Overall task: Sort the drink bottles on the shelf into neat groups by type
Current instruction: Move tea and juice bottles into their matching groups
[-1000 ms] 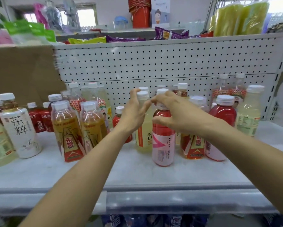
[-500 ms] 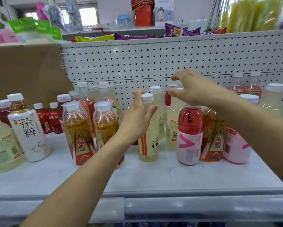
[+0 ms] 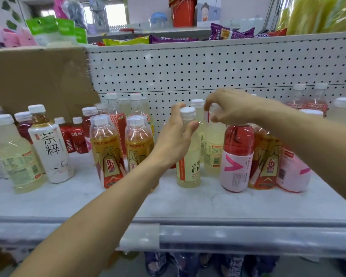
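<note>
Wide-fingered, the left hand (image 3: pixel 176 136) is cupping the front pale bottle (image 3: pixel 188 168) while the right hand (image 3: pixel 232 110) is pinching the rear pale bottle (image 3: pixel 214 148) by its cap, likely full, heavy, slick

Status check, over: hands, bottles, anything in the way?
Left hand open at front pale bottle. Right hand pinches rear pale bottle by cap. Pink-label bottle close alongside.

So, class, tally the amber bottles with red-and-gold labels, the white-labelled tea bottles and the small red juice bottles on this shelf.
amber bottles with red-and-gold labels: 3
white-labelled tea bottles: 1
small red juice bottles: 2
Total: 6
</note>
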A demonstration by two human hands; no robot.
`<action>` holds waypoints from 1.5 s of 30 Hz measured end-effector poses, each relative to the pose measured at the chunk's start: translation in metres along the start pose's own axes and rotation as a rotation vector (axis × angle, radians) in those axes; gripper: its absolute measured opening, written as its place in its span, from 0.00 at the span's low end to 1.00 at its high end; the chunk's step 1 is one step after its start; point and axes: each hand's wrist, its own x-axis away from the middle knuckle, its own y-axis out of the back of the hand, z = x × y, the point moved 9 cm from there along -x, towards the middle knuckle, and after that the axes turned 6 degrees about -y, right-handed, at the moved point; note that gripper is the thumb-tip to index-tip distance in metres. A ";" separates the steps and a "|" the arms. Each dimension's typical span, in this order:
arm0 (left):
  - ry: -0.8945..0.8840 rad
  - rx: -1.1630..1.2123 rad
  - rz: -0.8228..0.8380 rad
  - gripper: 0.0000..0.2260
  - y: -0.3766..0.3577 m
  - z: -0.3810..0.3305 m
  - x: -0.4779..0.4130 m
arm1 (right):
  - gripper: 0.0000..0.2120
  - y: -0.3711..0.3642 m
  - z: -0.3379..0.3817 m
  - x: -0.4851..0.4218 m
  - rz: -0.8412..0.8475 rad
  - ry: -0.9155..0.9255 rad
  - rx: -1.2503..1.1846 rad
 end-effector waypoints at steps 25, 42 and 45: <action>0.021 0.203 -0.481 0.13 0.215 0.053 0.102 | 0.18 0.017 0.133 0.073 -0.134 0.205 -0.273; 0.105 0.202 -0.096 0.24 0.203 0.181 0.028 | 0.18 -0.030 0.214 0.039 -0.103 0.055 -0.280; 0.110 0.240 -0.018 0.28 0.203 0.189 0.036 | 0.18 -0.035 0.238 0.031 -0.114 0.095 -0.257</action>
